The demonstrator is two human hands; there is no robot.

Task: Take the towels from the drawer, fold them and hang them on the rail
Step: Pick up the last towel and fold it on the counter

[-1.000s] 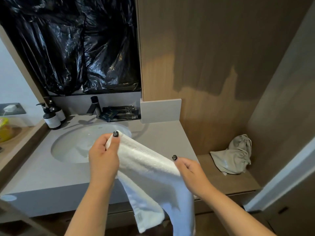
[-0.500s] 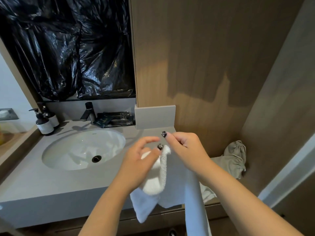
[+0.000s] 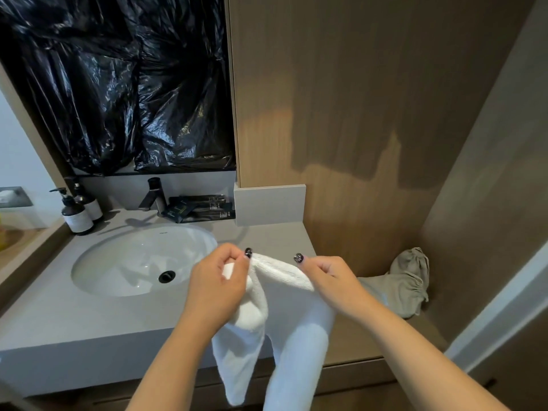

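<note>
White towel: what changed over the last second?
The two hands came together, doubling the white terry towel, then parted slightly. The left hand and right hand kept their pinch grip on its top edge throughout. The crumpled grey cloth bag stayed on the wooden ledge.

**Both hands pinch white towel over vanity edge**

Left hand [image 3: 216,287] and right hand [image 3: 327,281] each pinch the top edge of a white towel [image 3: 284,315], hands close together, towel hanging down in two folds before the grey countertop [image 3: 89,318]. Oval white sink [image 3: 133,262] with dark drain, dark faucet [image 3: 154,194] behind. Two pump bottles [image 3: 77,213] at left rear. Dark sachets [image 3: 201,207] beside faucet. Black plastic sheet [image 3: 118,81] covers the mirror area. Crumpled grey-green cloth bag [image 3: 406,280] on wooden ledge at right.
</note>
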